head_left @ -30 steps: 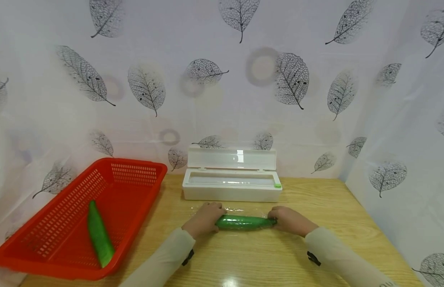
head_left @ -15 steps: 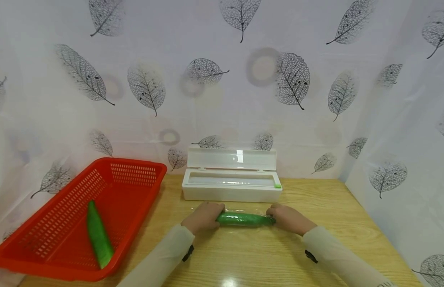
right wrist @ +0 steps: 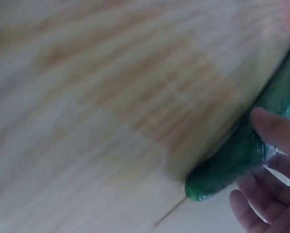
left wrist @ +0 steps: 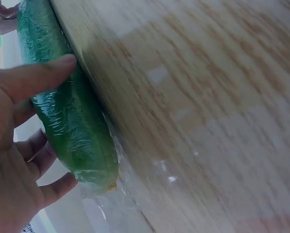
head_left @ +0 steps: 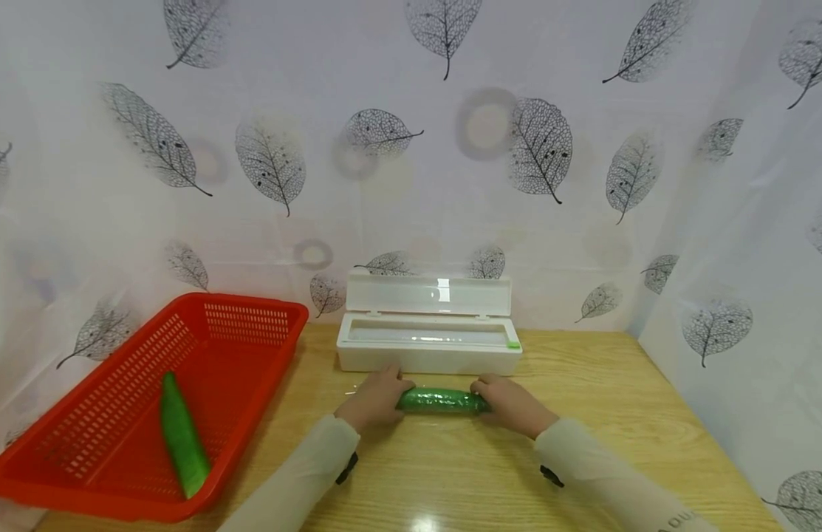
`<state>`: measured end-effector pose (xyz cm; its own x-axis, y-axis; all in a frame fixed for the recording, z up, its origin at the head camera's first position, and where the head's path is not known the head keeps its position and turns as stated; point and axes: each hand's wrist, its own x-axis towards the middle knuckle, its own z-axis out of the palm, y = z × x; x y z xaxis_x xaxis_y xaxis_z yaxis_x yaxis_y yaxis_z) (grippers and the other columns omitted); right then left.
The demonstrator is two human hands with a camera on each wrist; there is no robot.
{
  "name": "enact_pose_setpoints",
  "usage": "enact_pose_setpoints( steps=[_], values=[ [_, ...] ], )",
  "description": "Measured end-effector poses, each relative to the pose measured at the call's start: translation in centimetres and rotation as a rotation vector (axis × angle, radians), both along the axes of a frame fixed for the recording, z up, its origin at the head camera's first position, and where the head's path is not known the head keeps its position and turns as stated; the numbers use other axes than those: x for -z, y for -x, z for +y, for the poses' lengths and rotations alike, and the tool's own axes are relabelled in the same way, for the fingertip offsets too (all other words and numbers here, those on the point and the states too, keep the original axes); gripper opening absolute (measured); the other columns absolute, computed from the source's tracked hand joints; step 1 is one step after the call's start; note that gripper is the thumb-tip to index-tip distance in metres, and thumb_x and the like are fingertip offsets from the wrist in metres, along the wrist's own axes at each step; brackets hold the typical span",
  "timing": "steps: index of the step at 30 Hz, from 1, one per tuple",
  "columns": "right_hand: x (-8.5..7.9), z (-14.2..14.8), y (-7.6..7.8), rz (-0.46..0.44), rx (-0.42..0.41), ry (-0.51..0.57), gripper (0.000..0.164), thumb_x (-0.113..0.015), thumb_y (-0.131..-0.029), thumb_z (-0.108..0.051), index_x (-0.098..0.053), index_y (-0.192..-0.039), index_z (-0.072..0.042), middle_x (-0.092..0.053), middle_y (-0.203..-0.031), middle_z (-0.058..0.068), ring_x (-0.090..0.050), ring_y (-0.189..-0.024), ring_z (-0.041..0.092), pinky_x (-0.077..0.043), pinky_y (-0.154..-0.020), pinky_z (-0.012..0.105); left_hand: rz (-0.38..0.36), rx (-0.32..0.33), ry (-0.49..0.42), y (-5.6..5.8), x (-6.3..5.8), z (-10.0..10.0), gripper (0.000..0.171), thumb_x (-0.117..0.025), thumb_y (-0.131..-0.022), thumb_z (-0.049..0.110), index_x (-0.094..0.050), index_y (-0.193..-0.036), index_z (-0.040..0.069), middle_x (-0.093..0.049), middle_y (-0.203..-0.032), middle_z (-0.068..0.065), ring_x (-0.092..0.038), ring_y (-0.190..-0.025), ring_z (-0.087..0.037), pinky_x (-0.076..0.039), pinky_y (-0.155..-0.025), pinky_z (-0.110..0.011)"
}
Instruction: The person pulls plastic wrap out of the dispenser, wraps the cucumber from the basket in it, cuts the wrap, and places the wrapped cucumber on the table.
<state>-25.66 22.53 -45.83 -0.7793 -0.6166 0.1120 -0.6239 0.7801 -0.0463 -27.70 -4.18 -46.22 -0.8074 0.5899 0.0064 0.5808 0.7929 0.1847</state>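
A green cucumber point(head_left: 442, 400) lies crosswise on the wooden table, wound in shiny cling film. My left hand point(head_left: 374, 400) holds it toward its left end; the left wrist view has the thumb point(left wrist: 55, 73) over one side and the fingers curled on the other. Loose clear film point(left wrist: 104, 208) spreads past that end. Toward the opposite end, my right hand point(head_left: 515, 406) grips the cucumber between thumb point(right wrist: 273, 127) and fingers. Just beyond both hands stands a long white cling film box point(head_left: 429, 360), its lid point(head_left: 411, 295) raised.
At the left, a red plastic basket point(head_left: 261, 403) holds another cucumber point(head_left: 183, 436), this one without visible film. A leaf-printed curtain point(head_left: 397, 192) hangs behind the table and along its sides. Bare wood point(head_left: 444, 473) shows in front of the hands.
The cucumber has shifted slightly away from me, toward the white box. My right hand has moved left and now covers more of its right end; the left hand stays near its place.
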Motion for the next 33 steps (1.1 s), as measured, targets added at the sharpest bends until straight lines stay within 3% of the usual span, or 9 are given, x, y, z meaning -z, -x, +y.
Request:
enact_pose_setpoints(
  steps=[7, 12, 20, 25, 33],
  values=[
    [0.0, -0.4, 0.1, 0.025, -0.005, -0.004, 0.031, -0.079, -0.074, -0.017, -0.061, -0.096, -0.005, -0.062, -0.09, 0.005, -0.057, -0.078, 0.013, -0.052, -0.069, 0.03, 0.047, 0.029, -0.017, 0.1, -0.1, -0.4, 0.053, -0.078, -0.074, 0.022, -0.06, -0.122, 0.01, -0.059, -0.108, -0.004, -0.054, -0.099, -0.018, -0.045, -0.093, -0.04],
    [-0.1, -0.1, 0.0, -0.022, 0.003, 0.019, 0.036, -0.078, -0.074, -0.015, -0.061, -0.102, -0.002, -0.065, -0.096, 0.009, -0.062, -0.084, 0.02, -0.053, -0.074, 0.034, -0.026, 0.029, -0.022, 0.2, -0.8, -0.7, 0.061, -0.077, -0.075, 0.024, -0.053, -0.128, 0.007, -0.063, -0.12, -0.007, -0.058, -0.11, -0.023, -0.042, -0.1, -0.044],
    [0.0, -0.2, 0.2, -0.086, 0.025, 0.023, 0.025, -0.074, -0.078, -0.013, -0.062, -0.098, -0.004, -0.067, -0.09, 0.004, -0.061, -0.079, 0.013, -0.052, -0.07, 0.031, -0.022, 0.046, 0.005, 0.3, -1.1, -0.9, 0.031, -0.075, -0.077, 0.024, -0.058, -0.1, 0.012, -0.066, -0.092, 0.001, -0.058, -0.083, -0.013, -0.045, -0.083, -0.036],
    [0.1, -0.5, 0.1, -0.079, 0.026, 0.0, 0.026, -0.074, -0.076, -0.005, -0.062, -0.098, -0.001, -0.067, -0.09, 0.008, -0.062, -0.08, 0.017, -0.053, -0.07, 0.032, -0.004, 0.044, -0.007, 0.1, -0.8, -0.8, 0.032, -0.078, -0.072, 0.019, -0.059, -0.097, 0.013, -0.066, -0.09, 0.003, -0.056, -0.079, -0.011, -0.044, -0.086, -0.036],
    [0.1, -0.5, 0.2, -0.071, 0.026, -0.019, 0.029, -0.074, -0.075, -0.003, -0.062, -0.102, 0.002, -0.065, -0.095, 0.011, -0.063, -0.083, 0.02, -0.054, -0.072, 0.034, 0.071, 0.04, -0.007, -0.2, -0.4, -0.8, 0.037, -0.08, -0.069, 0.013, -0.064, -0.103, 0.012, -0.069, -0.099, -0.001, -0.062, -0.089, -0.017, -0.046, -0.09, -0.039]
  ],
)
